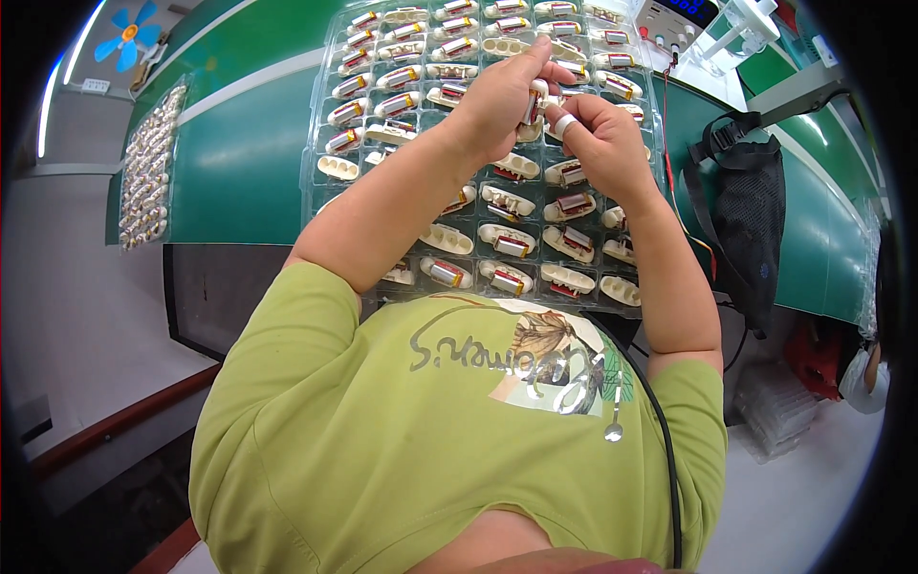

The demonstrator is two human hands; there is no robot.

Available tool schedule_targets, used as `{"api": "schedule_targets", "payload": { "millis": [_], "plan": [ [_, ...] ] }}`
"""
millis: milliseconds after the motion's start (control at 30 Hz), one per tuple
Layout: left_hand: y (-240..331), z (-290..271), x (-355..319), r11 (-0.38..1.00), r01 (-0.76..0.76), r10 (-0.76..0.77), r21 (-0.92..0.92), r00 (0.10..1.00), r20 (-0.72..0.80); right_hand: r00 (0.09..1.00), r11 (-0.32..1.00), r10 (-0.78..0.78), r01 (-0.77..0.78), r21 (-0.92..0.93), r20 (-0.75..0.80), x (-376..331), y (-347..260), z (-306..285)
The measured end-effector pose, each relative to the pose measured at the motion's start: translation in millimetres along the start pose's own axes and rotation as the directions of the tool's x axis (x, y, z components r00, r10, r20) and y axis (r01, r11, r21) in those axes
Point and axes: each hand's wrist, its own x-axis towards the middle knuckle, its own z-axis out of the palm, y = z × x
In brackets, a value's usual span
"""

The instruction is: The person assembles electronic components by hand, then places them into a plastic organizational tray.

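Over the tray's upper middle, my left hand (502,100) is closed around a small cream plastic shell (532,107) with a silver part, perhaps a battery, in it. From the right, my right hand (612,143) pinches at the same shell, fingers bent in. A white band (565,124) wraps one of its fingers. What its fingertips grip is partly hidden. Beneath both hands lies a clear plastic tray (313,163) with rows of compartments. Most hold similar cream shells (508,241) with silver batteries and red wires; some shells (338,168) lie with round hollows facing up.
The tray rests on a green table (239,182). A second filled tray (151,163) lies far left. A power supply (677,21) with red and black leads stands at the back right. A black mesh bag (751,210) hangs right, below a metal arm (798,93). A black cable (660,421) crosses my shirt.
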Motion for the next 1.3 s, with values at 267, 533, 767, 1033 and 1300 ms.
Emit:
{"api": "schedule_targets", "payload": {
  "millis": [267,533,767,1033,1300],
  "plan": [
    [-1.8,-1.6,2.1,1.0,0.012,-0.012,-0.018,1.0,0.0,1.0,0.999,-0.003,0.003,-0.046,0.007,0.6,-0.7,-2.3],
    [-26.5,6.0,2.9,0.854,-0.298,0.316,0.426,0.948,0.029,0.998,0.991,-0.026,0.033,-0.132,0.054,-0.5,-2.7,0.4],
    [-0.4,-8.5,14.5,0.775,-0.215,0.248,0.594,0.968,0.027,0.987,0.971,0.15,-0.159,0.181,0.062,2.2,-5.9,-25.7],
    [-3.0,-55.2,50.2,-0.112,-0.079,0.366,0.991,0.924,0.115,0.939,0.985,-0.153,0.172,0.033,-0.309,0.1,-7.7,-19.1],
    [8.5,-65.4,46.7,0.02,-0.197,0.362,0.98,0.915,0.177,0.789,0.825,-0.547,0.451,-0.34,-0.279,-3.4,-14.7,-15.9]
  ]
}}
